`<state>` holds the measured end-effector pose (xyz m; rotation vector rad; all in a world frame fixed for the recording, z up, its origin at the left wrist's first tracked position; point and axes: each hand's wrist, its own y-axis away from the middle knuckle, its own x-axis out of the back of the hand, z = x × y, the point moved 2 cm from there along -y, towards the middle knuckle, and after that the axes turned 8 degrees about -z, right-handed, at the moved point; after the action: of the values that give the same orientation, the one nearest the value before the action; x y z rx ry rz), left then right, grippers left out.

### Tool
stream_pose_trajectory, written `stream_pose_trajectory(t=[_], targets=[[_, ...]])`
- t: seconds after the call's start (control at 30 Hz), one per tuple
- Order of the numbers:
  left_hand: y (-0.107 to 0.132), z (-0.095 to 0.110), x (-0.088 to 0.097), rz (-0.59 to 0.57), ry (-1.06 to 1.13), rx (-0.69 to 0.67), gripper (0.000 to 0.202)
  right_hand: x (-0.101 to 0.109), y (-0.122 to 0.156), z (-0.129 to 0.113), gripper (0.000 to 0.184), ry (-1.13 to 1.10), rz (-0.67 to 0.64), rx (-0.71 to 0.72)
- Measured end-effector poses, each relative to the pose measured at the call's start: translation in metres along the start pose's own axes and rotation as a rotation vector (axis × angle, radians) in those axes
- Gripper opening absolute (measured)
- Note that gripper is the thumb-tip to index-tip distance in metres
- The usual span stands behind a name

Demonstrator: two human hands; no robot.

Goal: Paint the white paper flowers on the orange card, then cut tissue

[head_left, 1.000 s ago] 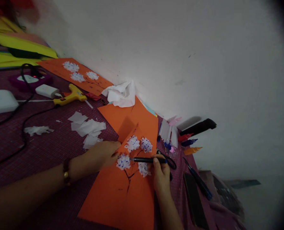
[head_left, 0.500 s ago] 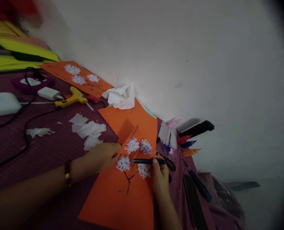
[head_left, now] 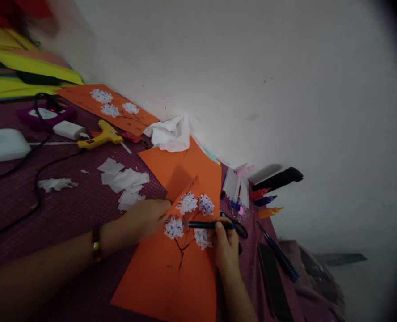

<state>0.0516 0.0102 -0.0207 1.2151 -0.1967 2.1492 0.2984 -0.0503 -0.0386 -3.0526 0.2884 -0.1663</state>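
Observation:
An orange paper sheet [head_left: 171, 277] lies on the dark red cloth, with several white paper flowers [head_left: 187, 203] dotted blue and a black drawn branch on it. My right hand [head_left: 225, 247] is closed on a black marker pen [head_left: 209, 225], its tip pointing left at the flower [head_left: 173, 227] nearest my left hand. My left hand [head_left: 144, 218], fingers together, presses flat on the sheet's left edge beside that flower. A bracelet sits on my left wrist.
Scissors [head_left: 236, 226] lie just behind my right hand. Coloured markers [head_left: 263, 200], a black phone [head_left: 272, 281] and pen lie to the right. White paper scraps [head_left: 124, 181], a yellow glue gun [head_left: 99, 136], cables, a second orange flower sheet [head_left: 107, 107] and crumpled tissue [head_left: 170, 132] lie left, along the white wall.
Nothing has visibly moved apart from a slight shift of the camera; both hands stay in the same place on the orange sheet.

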Motion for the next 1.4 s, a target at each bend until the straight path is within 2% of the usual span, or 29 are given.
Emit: stream_pose_trajectory(t=[0.1,0.17,0.23,0.37,0.47,0.57,0.87,1.1,1.4], targets=[[0.000,-0.002,-0.001,-0.002,0.028,0.004,0.017,0.006,0.000,-0.008,0.024,-0.030,0.040,0.029],[0.000,-0.002,0.000,0.008,0.054,-0.016,0.018,0.019,-0.002,-0.021,0.023,-0.020,0.129,0.082],[0.001,-0.001,0.000,0.005,0.093,-0.039,0.022,0.038,-0.005,-0.036,0.020,0.013,0.267,0.138],[0.002,0.000,0.001,-0.035,0.133,-0.011,0.026,0.093,-0.018,-0.057,0.017,0.120,0.581,0.306],[0.002,0.003,0.003,-0.057,0.163,-0.003,0.026,0.129,-0.028,-0.055,0.020,0.344,0.672,0.338],[0.002,0.004,0.005,-0.078,0.212,0.031,0.030,0.148,-0.037,-0.042,0.025,0.440,0.677,0.308],[-0.007,-0.011,-0.006,-0.137,0.152,0.151,0.039,0.149,-0.042,-0.017,0.026,0.478,0.619,0.252],[-0.009,-0.013,-0.009,-0.145,0.105,0.135,0.042,0.148,-0.047,-0.005,0.027,0.542,0.549,0.244],[-0.007,-0.010,-0.005,-0.103,0.103,0.133,0.036,0.142,-0.043,-0.012,0.025,0.684,0.529,0.211]])
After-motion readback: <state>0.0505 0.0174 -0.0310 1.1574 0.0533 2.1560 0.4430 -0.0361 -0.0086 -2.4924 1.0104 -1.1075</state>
